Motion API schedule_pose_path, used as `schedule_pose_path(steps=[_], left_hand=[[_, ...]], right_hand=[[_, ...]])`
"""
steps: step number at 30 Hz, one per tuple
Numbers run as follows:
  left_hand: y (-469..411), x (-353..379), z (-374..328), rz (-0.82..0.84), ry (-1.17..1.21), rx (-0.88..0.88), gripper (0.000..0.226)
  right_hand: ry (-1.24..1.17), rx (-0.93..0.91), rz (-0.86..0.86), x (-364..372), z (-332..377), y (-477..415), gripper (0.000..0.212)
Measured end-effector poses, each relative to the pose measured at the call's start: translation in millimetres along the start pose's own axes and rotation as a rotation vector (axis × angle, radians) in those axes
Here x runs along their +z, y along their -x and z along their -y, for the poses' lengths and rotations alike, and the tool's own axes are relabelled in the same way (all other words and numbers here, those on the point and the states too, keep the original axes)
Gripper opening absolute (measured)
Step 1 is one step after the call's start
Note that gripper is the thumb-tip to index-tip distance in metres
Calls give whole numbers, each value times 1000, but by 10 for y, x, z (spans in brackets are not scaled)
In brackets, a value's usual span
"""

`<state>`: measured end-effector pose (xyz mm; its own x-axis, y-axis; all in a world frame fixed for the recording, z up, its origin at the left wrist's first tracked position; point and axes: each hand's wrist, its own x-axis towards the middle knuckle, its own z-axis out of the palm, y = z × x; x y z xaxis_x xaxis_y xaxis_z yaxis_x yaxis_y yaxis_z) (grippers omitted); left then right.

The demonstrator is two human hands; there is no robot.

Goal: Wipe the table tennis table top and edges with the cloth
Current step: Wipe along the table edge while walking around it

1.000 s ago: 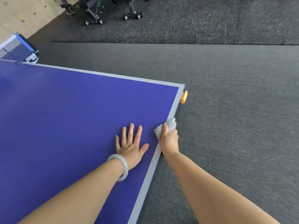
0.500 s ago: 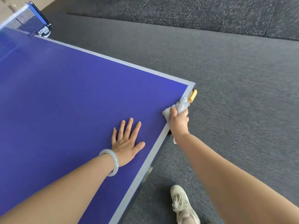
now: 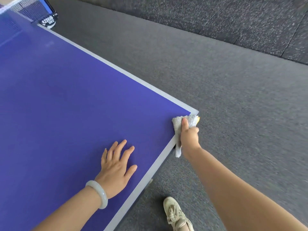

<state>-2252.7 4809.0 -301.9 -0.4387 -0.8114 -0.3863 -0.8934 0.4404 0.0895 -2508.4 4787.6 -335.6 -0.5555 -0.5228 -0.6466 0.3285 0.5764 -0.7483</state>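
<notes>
While the left hand [image 3: 116, 165] lay flat, fingers straight, on the counter [image 3: 66, 97], the right hand [image 3: 189, 135] clamped the cloth [image 3: 185, 121] at its corner, the far edge [image 3: 116, 67] running upper left.

Tabletop [image 3: 66, 105] lies open leftward; net [image 3: 25, 6] (far end) bars it.

We see the table tennis table [image 3: 66, 105] in deep violet-blue, edged by a pale grey strip [image 3: 150, 174]. The cloth [image 3: 191, 121] is whitish grey, and a yellow tab [image 3: 198, 119] peeks out beside it. Our bracelet [image 3: 101, 195] is milky white and our shoe [image 3: 175, 212] is cream. The carpet [image 3: 233, 114] is plain mid-grey; the floor mats [image 3: 216, 17] are charcoal, speckled white. The net [image 3: 28, 7] is dark mesh, white-topped.
</notes>
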Motion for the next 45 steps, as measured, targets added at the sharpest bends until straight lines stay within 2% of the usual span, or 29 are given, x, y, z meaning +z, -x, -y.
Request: schedule_pose_path(steps=[4,6,9,11,13,16,19,20,22,24,26,28,30,34,39,43,45], left_hand=[[-401,-192,-430,-133,-56,71,58],[-734,-266,-662,-129,-67,62,59],[-1205,-408,-899,-122,-35,4,57],[-1455,-505,-963,-134,-24,-32,54],[-1658,-591,-965,-161,-16,-89,55],[-1887,-678,-887,-184,17,-237,60],[-2100,-702,-881,-191,77,-412,62],[-2166,-699,-915,-190,116,-468,63],[-2285,-663,-1017,-185,183,-573,65],[-2369,-601,-1110,-201,171,-646,67],[-2405,-537,-1156,-245,141,-676,67],[-2415,-493,-1156,-281,129,-677,66],[-2422,-474,-1154,-300,112,-680,65],[-2439,-477,-1201,-317,85,-695,64],[-2415,-483,-1205,-297,46,-687,69],[-2420,-486,-1217,-331,107,-694,60],[-2416,-490,-1229,-326,96,-693,63]], right_hand=[[49,106,65,-83,96,-27,63],[113,129,88,-152,154,-36,60],[166,125,149,-330,312,-100,34],[67,145,187,-523,505,-238,18],[-101,193,264,-758,720,-395,18],[-212,94,475,-1022,1023,-625,8],[-275,-53,665,-1110,1368,-932,36],[-220,-108,723,-1077,1469,-1031,46],[18,-206,837,-950,1598,-1173,64],[272,-189,1004,-790,1589,-1234,80],[415,-56,1111,-642,1440,-1229,78],[479,15,1039,-552,1270,-1195,61],[567,-45,932,-489,1113,-1201,54],[757,-202,1053,-282,1038,-1250,66],[612,-73,1163,-48,1287,-1368,51],[709,-167,1275,-391,1195,-1385,69],[755,-160,1315,-503,1156,-1382,75]])
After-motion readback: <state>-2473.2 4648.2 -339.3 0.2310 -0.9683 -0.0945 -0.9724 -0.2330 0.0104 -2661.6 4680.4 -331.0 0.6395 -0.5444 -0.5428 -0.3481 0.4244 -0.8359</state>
